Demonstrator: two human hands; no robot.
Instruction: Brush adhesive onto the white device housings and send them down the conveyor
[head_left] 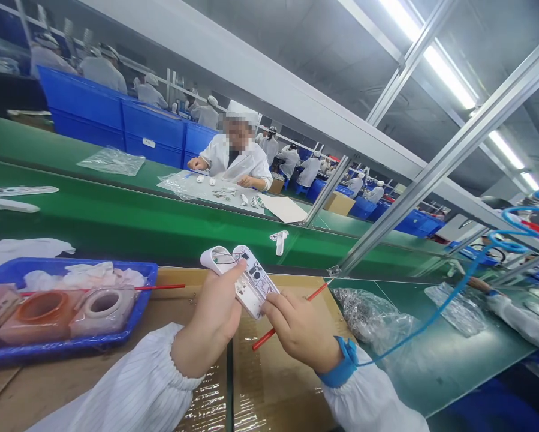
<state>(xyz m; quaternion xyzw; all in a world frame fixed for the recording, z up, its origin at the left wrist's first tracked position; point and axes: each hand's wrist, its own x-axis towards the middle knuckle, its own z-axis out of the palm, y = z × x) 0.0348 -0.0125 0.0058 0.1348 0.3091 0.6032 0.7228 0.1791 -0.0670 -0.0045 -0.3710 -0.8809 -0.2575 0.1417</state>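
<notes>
An opened white plastic device housing [255, 279], with a circuit board and thin wires inside, is held up over the cardboard-covered bench. My left hand [213, 309] is closed around its left side, thumb pressed across the inside near the board. The rounded top of a second white shell part [211, 258] shows beside it in the same hand. My right hand [294, 327], a blue wrist strap [341, 363] on its wrist, pinches the housing's lower right end. A thin red stick [264, 340] passes behind the right hand; whether the fingers hold it cannot be told.
A blue tray [150, 285] with tape rolls [102, 303] and another red stick stands left. Beyond runs a green conveyor [116, 210] carrying white parts [279, 240]. Bagged parts [372, 315] lie right, crossed by the blue strap cord [431, 315]. A co-worker [240, 150] sits opposite.
</notes>
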